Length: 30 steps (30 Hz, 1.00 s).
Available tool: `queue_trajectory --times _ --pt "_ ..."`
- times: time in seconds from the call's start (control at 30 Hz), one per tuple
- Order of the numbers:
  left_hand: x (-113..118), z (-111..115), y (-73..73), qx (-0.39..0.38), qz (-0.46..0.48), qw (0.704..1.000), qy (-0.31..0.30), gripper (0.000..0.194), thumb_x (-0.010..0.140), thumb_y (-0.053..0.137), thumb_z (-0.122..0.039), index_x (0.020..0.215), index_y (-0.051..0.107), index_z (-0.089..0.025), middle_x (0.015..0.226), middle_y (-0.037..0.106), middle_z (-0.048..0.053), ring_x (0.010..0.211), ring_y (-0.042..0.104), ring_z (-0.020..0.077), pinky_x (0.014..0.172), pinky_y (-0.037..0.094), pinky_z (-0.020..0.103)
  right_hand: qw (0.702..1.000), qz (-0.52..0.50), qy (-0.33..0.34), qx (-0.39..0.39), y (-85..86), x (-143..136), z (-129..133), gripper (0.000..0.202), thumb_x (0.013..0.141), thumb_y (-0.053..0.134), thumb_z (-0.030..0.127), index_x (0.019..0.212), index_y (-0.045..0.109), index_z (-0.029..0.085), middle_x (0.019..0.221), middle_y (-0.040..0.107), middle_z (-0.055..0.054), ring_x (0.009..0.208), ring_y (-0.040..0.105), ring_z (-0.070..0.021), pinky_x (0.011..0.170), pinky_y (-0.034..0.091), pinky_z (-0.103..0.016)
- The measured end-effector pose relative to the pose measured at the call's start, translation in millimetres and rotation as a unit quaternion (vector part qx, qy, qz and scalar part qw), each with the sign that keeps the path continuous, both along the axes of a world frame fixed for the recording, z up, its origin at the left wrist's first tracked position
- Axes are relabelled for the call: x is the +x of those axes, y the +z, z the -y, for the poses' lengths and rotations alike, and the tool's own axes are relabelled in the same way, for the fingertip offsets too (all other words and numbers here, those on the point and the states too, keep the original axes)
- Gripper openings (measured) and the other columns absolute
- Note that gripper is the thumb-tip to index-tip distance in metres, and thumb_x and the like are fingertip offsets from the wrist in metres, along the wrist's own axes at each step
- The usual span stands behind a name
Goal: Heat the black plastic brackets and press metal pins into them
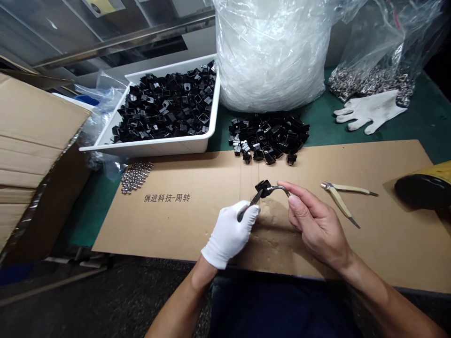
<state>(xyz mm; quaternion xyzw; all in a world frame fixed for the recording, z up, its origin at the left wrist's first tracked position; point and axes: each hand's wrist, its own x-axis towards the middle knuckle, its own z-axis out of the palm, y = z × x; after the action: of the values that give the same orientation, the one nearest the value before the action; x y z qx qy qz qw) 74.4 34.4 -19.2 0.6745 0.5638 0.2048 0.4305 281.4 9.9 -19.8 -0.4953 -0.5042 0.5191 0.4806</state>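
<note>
My left hand [229, 231], in a white glove, is closed around a dark narrow-tipped tool [252, 204]; most of it is hidden, so its exact kind is unclear. Its tip meets a small black plastic housing [262, 188], held up over the cardboard. In the bare fingers of my right hand [313, 220] is a bent metal rod [281, 188], shaped like a hex key. The rod's far end reaches a silvery fitting on the housing's right side. Just beyond lies a pile of similar black housings [269, 136].
A flattened cardboard sheet [197, 225] covers the bench front. Small metal pieces [136, 177] lie at left, below a white tray [158, 146] of black parts. Pliers [336, 190] and a yellow-and-black cylinder [423, 190] are at right. Behind are a large plastic bag [271, 51] and a white glove [373, 110].
</note>
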Motion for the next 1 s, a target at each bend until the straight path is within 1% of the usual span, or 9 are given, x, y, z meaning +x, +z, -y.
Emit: queue_trajectory --times 0.17,0.27,0.43,0.57,0.67,0.8,0.9,1.0 --pt "0.8 3.4 0.4 -0.040 0.020 0.999 0.014 0.049 0.104 0.041 -0.053 0.069 0.053 -0.019 0.064 0.053 -0.001 0.060 0.046 0.0133 0.059 0.037 0.026 0.999 0.019 0.048 0.004 6.9 4.9 -4.5 0.038 0.110 0.044 0.033 0.146 0.056 0.028 0.059 0.043 0.007 0.051 0.042 -0.0109 0.052 0.036 -0.026" --pt "2.4 5.0 -0.9 -0.068 0.041 0.997 0.019 0.050 0.103 0.042 -0.054 0.069 0.052 -0.019 0.064 0.053 -0.002 0.059 0.045 0.0129 0.058 0.038 0.026 0.998 0.019 0.051 0.004 7.0 4.6 -4.9 0.038 0.111 0.044 0.033 0.146 0.057 0.029 0.058 0.042 0.007 0.050 0.042 -0.0102 0.051 0.036 -0.026" --pt "10.9 10.7 -5.3 -0.134 0.116 0.983 0.043 0.054 0.106 0.035 -0.056 0.072 0.055 -0.019 0.063 0.054 -0.001 0.059 0.047 0.0128 0.060 0.040 0.026 1.000 -0.008 0.000 0.003 -1.2 -4.3 0.1 0.037 0.110 0.046 0.033 0.145 0.057 0.030 0.059 0.042 0.008 0.051 0.041 -0.0101 0.051 0.035 -0.025" --pt "19.1 16.6 -5.9 -0.160 0.150 0.974 0.065 0.057 0.104 0.036 -0.060 0.071 0.055 -0.018 0.058 0.052 -0.002 0.054 0.047 0.0123 0.056 0.038 0.026 1.000 -0.008 -0.024 -0.003 -6.8 -9.2 2.7 0.037 0.109 0.046 0.033 0.144 0.059 0.029 0.058 0.042 0.008 0.050 0.041 -0.0103 0.051 0.036 -0.025" --pt "25.1 20.8 -5.0 -0.192 0.176 0.960 0.102 0.060 0.101 0.037 -0.067 0.070 0.055 -0.018 0.054 0.051 -0.002 0.048 0.047 0.0117 0.051 0.038 0.026 0.999 -0.014 -0.037 -0.013 -9.6 -12.1 4.0 0.038 0.109 0.047 0.034 0.145 0.059 0.027 0.057 0.042 0.007 0.050 0.041 -0.0113 0.050 0.036 -0.026" --pt "32.4 25.0 -6.9 -0.244 0.200 0.937 0.150 0.062 0.097 0.037 -0.073 0.075 0.055 -0.019 0.054 0.053 -0.002 0.044 0.045 0.0108 0.046 0.037 0.025 0.998 -0.021 -0.057 -0.023 -14.5 -18.2 5.8 0.041 0.108 0.048 0.036 0.145 0.058 0.024 0.057 0.041 0.007 0.050 0.041 -0.0119 0.049 0.035 -0.026" --pt "35.6 25.8 -9.7 -0.253 0.212 0.929 0.169 0.062 0.095 0.038 -0.075 0.075 0.055 -0.019 0.054 0.052 -0.002 0.043 0.045 0.0104 0.044 0.038 0.024 0.997 -0.022 -0.077 -0.020 -19.4 -24.2 5.7 0.042 0.107 0.048 0.037 0.145 0.058 0.022 0.057 0.042 0.006 0.050 0.041 -0.0123 0.049 0.035 -0.026" --pt "36.7 24.6 -10.8 -0.247 0.210 0.929 0.179 0.063 0.094 0.039 -0.076 0.073 0.055 -0.019 0.053 0.052 -0.002 0.043 0.047 0.0107 0.044 0.039 0.024 0.995 -0.026 -0.094 -0.016 -25.1 -30.6 4.0 0.044 0.106 0.048 0.037 0.145 0.058 0.020 0.058 0.041 0.006 0.051 0.041 -0.0130 0.049 0.036 -0.027"
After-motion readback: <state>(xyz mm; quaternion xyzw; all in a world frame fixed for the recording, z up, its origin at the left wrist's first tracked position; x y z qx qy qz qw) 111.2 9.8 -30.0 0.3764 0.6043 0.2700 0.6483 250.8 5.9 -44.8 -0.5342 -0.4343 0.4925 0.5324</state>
